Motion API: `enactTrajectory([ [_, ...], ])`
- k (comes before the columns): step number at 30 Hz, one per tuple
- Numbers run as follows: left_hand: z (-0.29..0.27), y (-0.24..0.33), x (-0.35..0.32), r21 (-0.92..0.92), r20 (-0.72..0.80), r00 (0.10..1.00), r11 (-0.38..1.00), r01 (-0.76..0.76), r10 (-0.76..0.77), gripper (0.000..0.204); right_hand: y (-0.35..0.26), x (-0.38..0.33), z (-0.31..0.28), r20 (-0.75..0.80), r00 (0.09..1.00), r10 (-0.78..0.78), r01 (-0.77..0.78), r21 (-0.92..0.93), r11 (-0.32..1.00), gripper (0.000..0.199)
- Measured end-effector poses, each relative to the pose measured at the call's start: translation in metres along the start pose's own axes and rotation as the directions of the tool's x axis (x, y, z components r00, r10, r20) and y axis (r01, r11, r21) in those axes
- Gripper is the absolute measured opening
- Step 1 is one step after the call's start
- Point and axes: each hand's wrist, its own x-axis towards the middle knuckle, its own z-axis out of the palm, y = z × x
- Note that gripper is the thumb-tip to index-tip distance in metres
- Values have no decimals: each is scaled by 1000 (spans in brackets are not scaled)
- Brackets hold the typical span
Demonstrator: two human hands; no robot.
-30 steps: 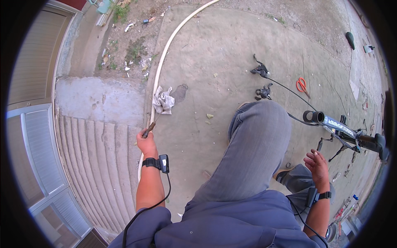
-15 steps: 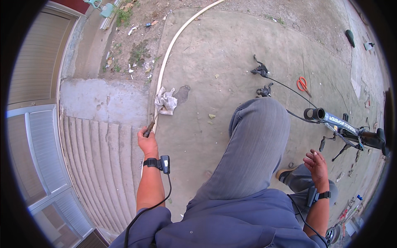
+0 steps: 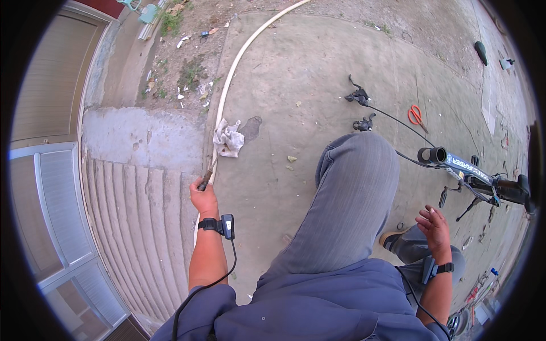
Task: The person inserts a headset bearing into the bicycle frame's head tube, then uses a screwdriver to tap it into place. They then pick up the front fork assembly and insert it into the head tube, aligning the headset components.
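Observation:
My left hand (image 3: 203, 198) is closed round a slim tool with a dark handle (image 3: 203, 184) and a narrow brownish shaft; its exact kind is too small to make out. The shaft points up toward a crumpled whitish rag (image 3: 228, 139) and overlaps the pale hose (image 3: 226, 85) in view. Whether it touches the hose I cannot tell. My right hand (image 3: 435, 227) hangs palm up beside my leg, fingers loosely bent and apart, with nothing in it. Nearest to that hand is a bicycle frame (image 3: 469, 170) with a bare head tube. Two black brake levers (image 3: 358, 96) on cables lie on the ground.
Orange-handled scissors (image 3: 416, 115) lie beyond the frame. A dark saddle (image 3: 481, 52) rests at the far right, with several loose parts along the right edge. Ridged concrete (image 3: 136, 221) and a doorway wall (image 3: 45, 182) stand at the left. My knee (image 3: 361, 165) rises in the middle.
My left hand and its tool have shifted very slightly. The rag, levers, scissors and frame look the same, and my right hand stays almost still.

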Motion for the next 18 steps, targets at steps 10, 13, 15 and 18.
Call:
enactTrajectory([
  [10, -19, 40, 25, -11, -92, 991, 995, -98, 97, 29, -4, -4, 3, -30, 999, 17, -17, 7, 1000, 44],
  [13, -14, 120, 25, -188, 18, 984, 967, -171, 178, 31, -5, -3, -5, -2, 999, -32, 32, 63, 998, 45],
  [15, -5, 187, 13, -319, 79, 948, 909, -270, 309, 36, -8, -4, -15, -5, 997, -77, 77, 99, 992, 46],
  [18, 11, 285, -20, -441, 139, 854, 804, -400, 501, 39, -15, -2, -26, 18, 991, -133, 129, 132, 983, 46],
])
